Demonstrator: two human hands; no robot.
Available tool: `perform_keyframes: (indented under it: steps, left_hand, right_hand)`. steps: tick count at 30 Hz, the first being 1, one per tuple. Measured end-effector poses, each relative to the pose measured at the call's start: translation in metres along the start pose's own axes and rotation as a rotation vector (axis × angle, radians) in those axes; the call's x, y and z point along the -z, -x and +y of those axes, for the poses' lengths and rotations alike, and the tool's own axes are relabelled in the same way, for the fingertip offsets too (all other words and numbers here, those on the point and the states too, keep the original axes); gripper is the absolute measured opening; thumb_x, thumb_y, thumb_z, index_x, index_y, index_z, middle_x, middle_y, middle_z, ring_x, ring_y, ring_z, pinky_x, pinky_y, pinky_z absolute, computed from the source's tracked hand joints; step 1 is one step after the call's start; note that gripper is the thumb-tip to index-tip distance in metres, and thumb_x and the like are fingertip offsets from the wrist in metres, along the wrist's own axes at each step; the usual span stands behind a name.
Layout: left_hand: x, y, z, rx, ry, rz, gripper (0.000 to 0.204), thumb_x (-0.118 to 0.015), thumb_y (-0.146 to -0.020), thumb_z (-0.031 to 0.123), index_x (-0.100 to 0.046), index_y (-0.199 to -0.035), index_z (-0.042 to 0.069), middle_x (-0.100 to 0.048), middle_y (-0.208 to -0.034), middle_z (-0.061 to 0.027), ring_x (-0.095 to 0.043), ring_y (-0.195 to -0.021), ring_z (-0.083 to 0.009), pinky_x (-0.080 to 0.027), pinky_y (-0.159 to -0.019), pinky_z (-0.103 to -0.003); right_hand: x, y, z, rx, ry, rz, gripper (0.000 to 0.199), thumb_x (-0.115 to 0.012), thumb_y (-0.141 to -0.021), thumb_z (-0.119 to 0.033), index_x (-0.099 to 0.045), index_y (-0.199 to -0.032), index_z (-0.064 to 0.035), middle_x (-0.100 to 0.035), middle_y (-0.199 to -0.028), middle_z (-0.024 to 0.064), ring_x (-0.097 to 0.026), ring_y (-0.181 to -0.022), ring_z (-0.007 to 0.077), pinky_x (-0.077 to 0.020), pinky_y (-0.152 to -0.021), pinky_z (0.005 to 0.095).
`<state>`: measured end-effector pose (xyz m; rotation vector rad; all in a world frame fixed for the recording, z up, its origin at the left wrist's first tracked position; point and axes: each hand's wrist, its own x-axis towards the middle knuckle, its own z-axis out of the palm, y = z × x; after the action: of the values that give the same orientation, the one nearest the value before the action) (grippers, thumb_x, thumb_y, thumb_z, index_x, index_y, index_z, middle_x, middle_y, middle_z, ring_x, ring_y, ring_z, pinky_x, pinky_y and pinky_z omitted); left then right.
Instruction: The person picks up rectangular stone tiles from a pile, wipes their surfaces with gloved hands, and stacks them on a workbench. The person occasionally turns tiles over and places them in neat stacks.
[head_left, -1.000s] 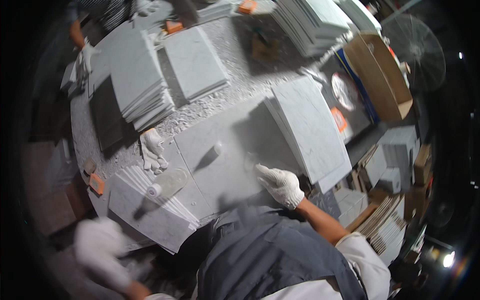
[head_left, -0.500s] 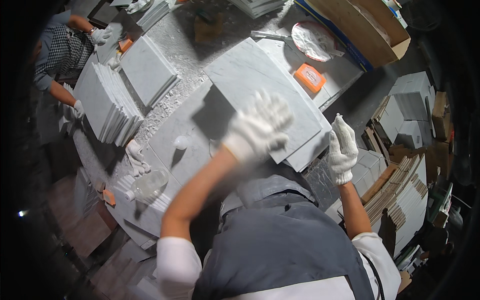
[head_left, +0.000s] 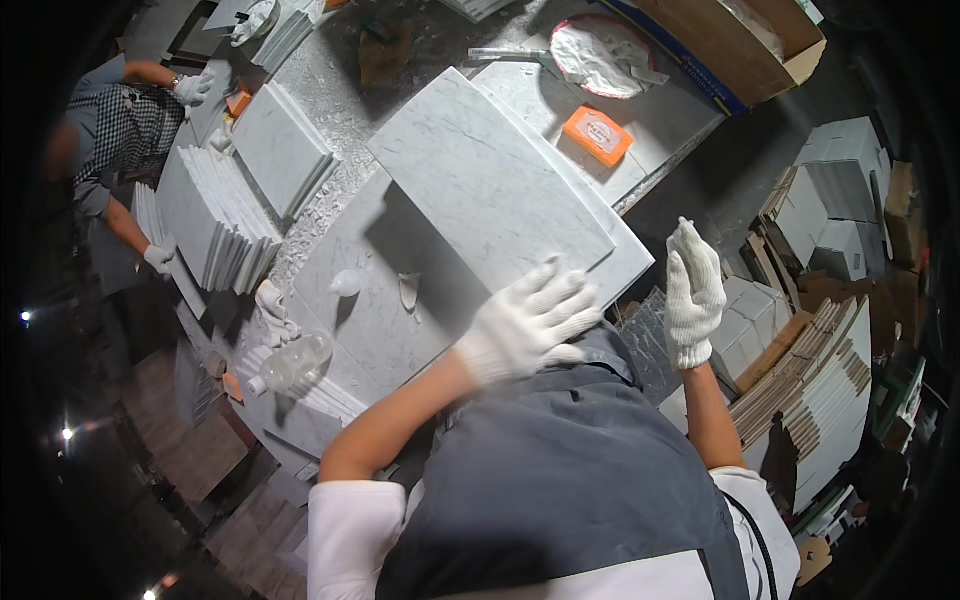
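A grey-veined white marble tile lies on top of another pale slab, whose edge sticks out to the right. My left hand, in a white knitted glove, is open with spread fingers at the tile's near edge, close to my dark apron. Whether its fingertips touch the tile I cannot tell. Right of the slabs, my gloved right hand is raised, its fingers stretched upward, with nothing visible in it. An orange block sits beyond the tile. Left of the tile lies a small white shard.
A red-rimmed dish of white material stands at the back beside an open carton. A clear bottle and stacked tiles are on the left, near a co-worker's gloved hand. Bundled cardboard is at right.
My left hand has come back from over the tile toward my apron, uncovering the tile's middle and the shard. My right hand stays raised. The whole view has shifted slightly.
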<state>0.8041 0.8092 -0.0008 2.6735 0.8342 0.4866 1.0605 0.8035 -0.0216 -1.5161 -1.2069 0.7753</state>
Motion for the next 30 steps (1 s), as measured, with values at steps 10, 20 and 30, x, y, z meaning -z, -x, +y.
perform_keyframes:
  steps: [10, 20, 30]
  left_hand:
    - [-0.001, 0.088, -0.001, 0.854, 0.154, 0.565, 0.026, -0.061, -0.103, 0.016, -0.069, -0.117, -0.004, -0.071, -0.114, -0.0210, -0.068, -0.103, -0.0354, -0.055, -0.093, -0.043]
    - [-0.034, 0.080, 0.023, 1.259, 0.682, 0.538, 0.040, -0.057, -0.106, 0.029, -0.063, -0.129, -0.003, -0.068, -0.127, -0.0181, -0.062, -0.118, -0.0308, -0.046, -0.106, -0.040]
    - [-0.023, 0.107, 0.015, 1.449, 0.928, 0.719, 0.040, -0.044, -0.111, 0.030, -0.062, -0.129, -0.001, -0.066, -0.126, -0.0138, -0.066, -0.111, -0.0238, -0.051, -0.098, -0.035]
  right_hand:
    - [-0.056, -0.024, -0.052, 0.513, 0.764, -0.638, 0.064, -0.062, -0.092, -0.052, -0.060, -0.137, -0.0069, -0.056, -0.146, 0.0189, -0.044, -0.144, 0.0402, -0.0297, -0.124, 0.0523]
    - [-0.249, -0.129, -0.062, 0.952, 0.607, -0.588, 0.061, -0.050, -0.099, -0.049, -0.054, -0.145, -0.0084, -0.053, -0.143, 0.0108, -0.042, -0.139, 0.0291, -0.0215, -0.124, 0.0462]
    - [-0.149, -0.025, -0.053, 0.848, 0.445, -0.754, 0.052, -0.068, -0.086, -0.036, -0.060, -0.131, -0.0096, -0.055, -0.139, 0.0107, -0.045, -0.140, 0.0319, -0.0333, -0.122, 0.0466]
